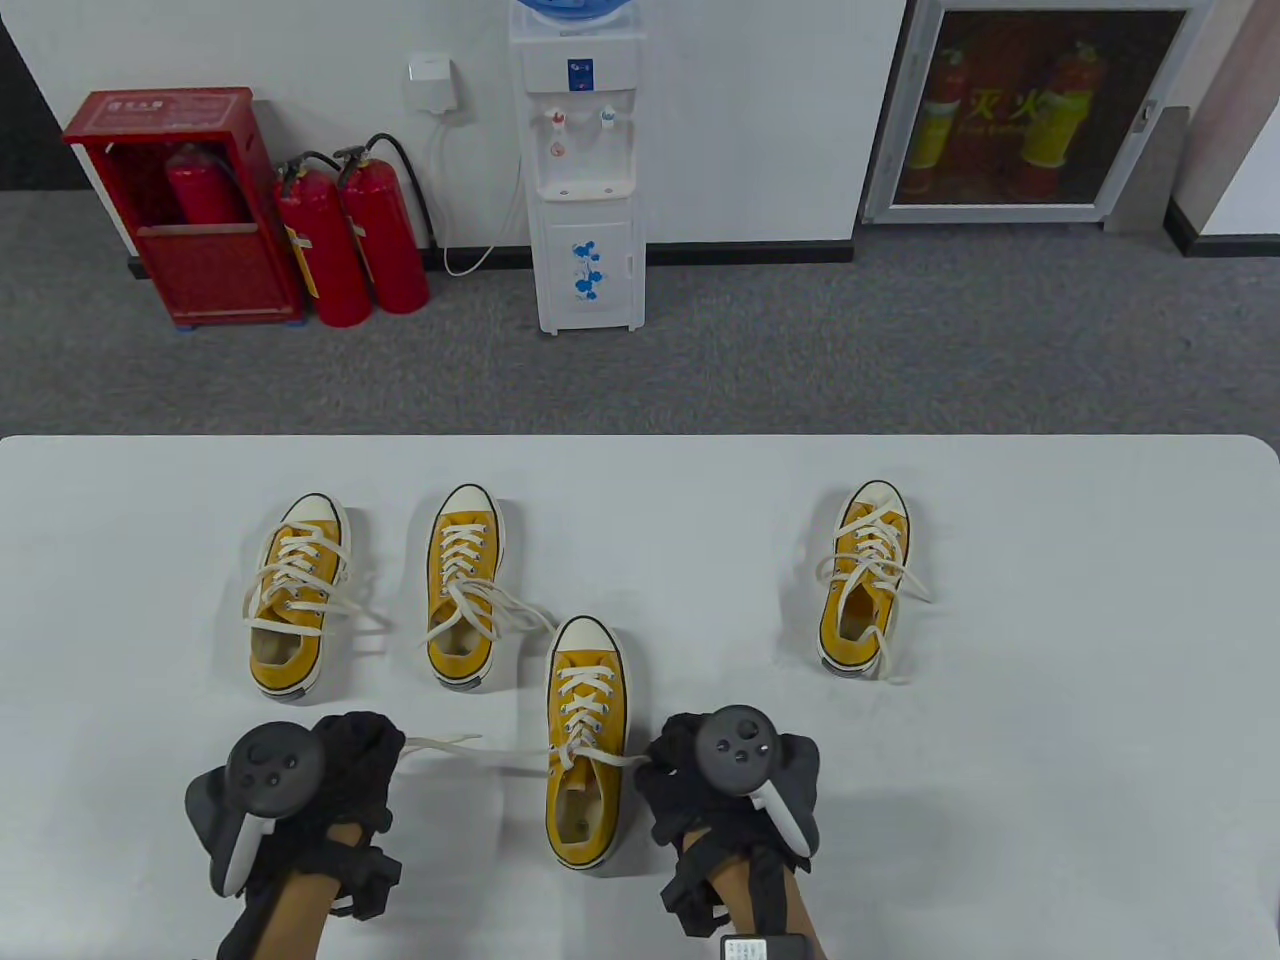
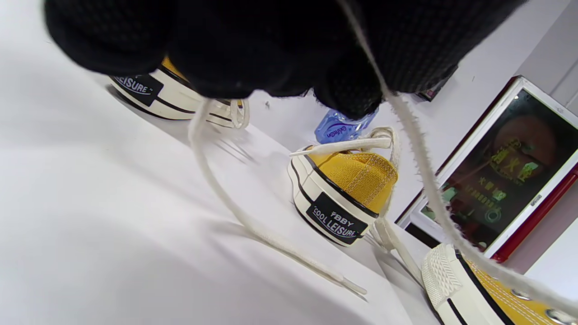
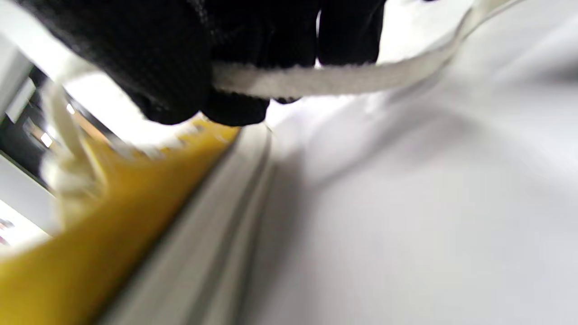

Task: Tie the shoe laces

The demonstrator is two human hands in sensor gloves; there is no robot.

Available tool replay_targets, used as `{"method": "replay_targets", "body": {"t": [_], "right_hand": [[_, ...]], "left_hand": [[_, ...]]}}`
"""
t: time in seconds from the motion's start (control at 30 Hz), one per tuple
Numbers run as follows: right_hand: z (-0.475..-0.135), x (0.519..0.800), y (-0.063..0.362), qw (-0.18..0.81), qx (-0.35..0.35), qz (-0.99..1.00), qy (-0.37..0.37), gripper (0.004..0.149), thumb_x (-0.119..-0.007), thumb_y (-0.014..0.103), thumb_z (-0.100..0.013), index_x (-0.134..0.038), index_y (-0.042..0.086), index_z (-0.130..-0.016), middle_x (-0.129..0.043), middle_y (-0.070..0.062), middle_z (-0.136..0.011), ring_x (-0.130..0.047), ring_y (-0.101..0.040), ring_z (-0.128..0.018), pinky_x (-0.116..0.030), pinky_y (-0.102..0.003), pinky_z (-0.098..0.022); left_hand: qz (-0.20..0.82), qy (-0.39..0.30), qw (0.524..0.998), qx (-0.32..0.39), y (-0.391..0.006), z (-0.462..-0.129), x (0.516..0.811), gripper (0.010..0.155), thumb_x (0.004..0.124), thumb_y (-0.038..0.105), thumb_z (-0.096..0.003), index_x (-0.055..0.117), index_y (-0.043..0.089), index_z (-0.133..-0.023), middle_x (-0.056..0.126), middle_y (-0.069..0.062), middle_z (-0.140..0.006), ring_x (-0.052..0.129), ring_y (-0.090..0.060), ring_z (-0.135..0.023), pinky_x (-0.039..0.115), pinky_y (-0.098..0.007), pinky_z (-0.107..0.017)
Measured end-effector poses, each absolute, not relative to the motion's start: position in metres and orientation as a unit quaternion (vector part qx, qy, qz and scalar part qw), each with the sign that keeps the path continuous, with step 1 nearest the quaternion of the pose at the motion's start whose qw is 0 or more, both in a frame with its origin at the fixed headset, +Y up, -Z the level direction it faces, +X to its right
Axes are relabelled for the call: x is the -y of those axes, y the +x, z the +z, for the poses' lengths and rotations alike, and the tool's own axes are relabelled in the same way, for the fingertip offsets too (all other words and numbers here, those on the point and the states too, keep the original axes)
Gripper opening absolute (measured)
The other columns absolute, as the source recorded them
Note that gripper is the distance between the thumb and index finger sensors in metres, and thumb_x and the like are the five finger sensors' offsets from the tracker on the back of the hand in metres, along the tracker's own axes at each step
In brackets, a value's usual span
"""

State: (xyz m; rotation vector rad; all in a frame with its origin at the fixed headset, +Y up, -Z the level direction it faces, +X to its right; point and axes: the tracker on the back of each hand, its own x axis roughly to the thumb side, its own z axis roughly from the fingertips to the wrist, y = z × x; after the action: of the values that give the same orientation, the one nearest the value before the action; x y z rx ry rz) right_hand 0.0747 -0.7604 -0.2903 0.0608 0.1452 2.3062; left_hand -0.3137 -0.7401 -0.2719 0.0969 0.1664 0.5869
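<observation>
Left hand (image 1: 330,765) and right hand (image 1: 700,775) each pinch a flat cream lace (image 1: 450,748). Canvas shoe (image 1: 585,740) between them, bare table (image 1: 1050,750) rightward.

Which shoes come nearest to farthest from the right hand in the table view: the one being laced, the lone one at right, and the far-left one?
1. The shoe being laced, just left of the right hand.
2. The lone shoe, up and to the right.
3. The far-left shoe, across the table.
</observation>
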Motion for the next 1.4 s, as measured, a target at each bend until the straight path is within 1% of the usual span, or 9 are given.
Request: {"method": "replay_targets", "body": {"t": [0.3, 0.53, 0.67, 0.77, 0.87, 1.0, 1.07, 1.2, 1.4], "right_hand": [[-0.289, 0.752, 0.109, 0.658, 0.021, 0.753, 0.002, 0.038, -0.084, 0.047, -0.045, -0.096, 0.014, -0.058, -0.087, -0.005, -0.083, -0.086, -0.037, -0.082, -0.053, -0.068, -0.068], [-0.289, 0.754, 0.098, 0.732, -0.023, 0.679, 0.045, 0.038, -0.087, 0.049, -0.044, -0.097, 0.014, -0.055, -0.088, -0.002, -0.084, -0.088, -0.033, -0.083, -0.058, -0.066, -0.068], [-0.29, 0.757, 0.079, 0.793, -0.089, 0.594, 0.102, 0.042, -0.089, 0.049, -0.044, -0.095, 0.01, -0.056, -0.085, -0.004, -0.095, -0.076, -0.038, -0.099, -0.05, -0.068, -0.071], [-0.291, 0.757, 0.067, 0.796, -0.116, 0.578, 0.137, 0.043, -0.088, 0.051, -0.044, -0.093, 0.011, -0.058, -0.08, -0.004, -0.103, -0.062, -0.041, -0.108, -0.04, -0.07, -0.073], [-0.292, 0.755, 0.054, 0.794, -0.139, 0.569, 0.166, 0.044, -0.088, 0.052, -0.043, -0.093, 0.012, -0.061, -0.082, -0.003, -0.101, -0.063, -0.041, -0.107, -0.034, -0.071, -0.073], [-0.291, 0.752, 0.042, 0.788, -0.148, 0.57, 0.181, 0.047, -0.087, 0.045, -0.045, -0.091, 0.012, -0.077, -0.081, -0.002, -0.102, -0.066, -0.043, -0.105, -0.03, -0.073, -0.072], [-0.29, 0.749, 0.039, 0.784, -0.14, 0.579, 0.176, 0.049, -0.089, 0.041, -0.044, -0.087, 0.011, -0.082, -0.076, -0.003, -0.104, -0.072, -0.044, -0.103, -0.032, -0.075, -0.072], [-0.289, 0.744, 0.035, 0.743, -0.12, 0.636, 0.17, 0.053, -0.093, 0.031, -0.041, -0.08, 0.008, -0.088, -0.066, -0.007, -0.107, -0.087, -0.032, -0.087, -0.043, -0.073, -0.072], [-0.282, 0.735, 0.026, 0.655, -0.058, 0.738, 0.148, 0.054, -0.092, 0.023, -0.042, -0.076, 0.009, -0.091, -0.06, -0.009, -0.105, -0.091, -0.023, -0.066, -0.055, -0.064, -0.068]], "left_hand": [[0.289, 0.048, 0.952, -0.085, -0.315, -0.271, 0.739, 0.038, 0.081, 0.049, -0.046, 0.091, 0.027, -0.076, 0.095, -0.002, -0.066, 0.098, -0.02, -0.037, 0.085, -0.051, -0.041], [0.272, 0.046, 0.957, -0.088, -0.316, -0.271, 0.74, 0.038, 0.082, 0.048, -0.0459, 0.092, 0.027, -0.076, 0.095, -0.003, -0.066, 0.098, -0.02, -0.036, 0.085, -0.051, -0.041], [0.272, 0.038, 0.957, -0.088, -0.315, -0.272, 0.742, 0.038, 0.082, 0.048, -0.0459, 0.092, 0.027, -0.076, 0.095, -0.003, -0.066, 0.098, -0.02, -0.036, 0.085, -0.051, -0.041], [0.267, 0.036, 0.959, -0.085, -0.313, -0.272, 0.742, 0.038, 0.082, 0.048, -0.046, 0.092, 0.027, -0.076, 0.095, -0.003, -0.066, 0.098, -0.02, -0.036, 0.085, -0.051, -0.041], [0.269, 0.036, 0.959, -0.082, -0.312, -0.272, 0.742, 0.038, 0.082, 0.048, -0.0459, 0.092, 0.027, -0.076, 0.095, -0.003, -0.066, 0.098, -0.02, -0.036, 0.085, -0.051, -0.041], [0.271, 0.038, 0.959, -0.079, -0.311, -0.273, 0.742, 0.038, 0.081, 0.048, -0.046, 0.092, 0.027, -0.076, 0.095, -0.003, -0.066, 0.098, -0.02, -0.036, 0.085, -0.051, -0.041], [0.274, 0.04, 0.958, -0.079, -0.311, -0.272, 0.742, 0.038, 0.081, 0.048, -0.046, 0.091, 0.027, -0.076, 0.095, -0.003, -0.066, 0.098, -0.02, -0.037, 0.085, -0.051, -0.041], [0.29, 0.046, 0.953, -0.072, -0.31, -0.271, 0.739, 0.038, 0.081, 0.049, -0.046, 0.091, 0.027, -0.076, 0.095, -0.003, -0.066, 0.098, -0.02, -0.036, 0.085, -0.051, -0.041], [0.391, 0.054, 0.919, -0.027, -0.304, -0.265, 0.725, 0.038, 0.081, 0.048, -0.0464, 0.091, 0.027, -0.077, 0.094, -0.003, -0.067, 0.098, -0.021, -0.037, 0.085, -0.051, -0.041]]}}
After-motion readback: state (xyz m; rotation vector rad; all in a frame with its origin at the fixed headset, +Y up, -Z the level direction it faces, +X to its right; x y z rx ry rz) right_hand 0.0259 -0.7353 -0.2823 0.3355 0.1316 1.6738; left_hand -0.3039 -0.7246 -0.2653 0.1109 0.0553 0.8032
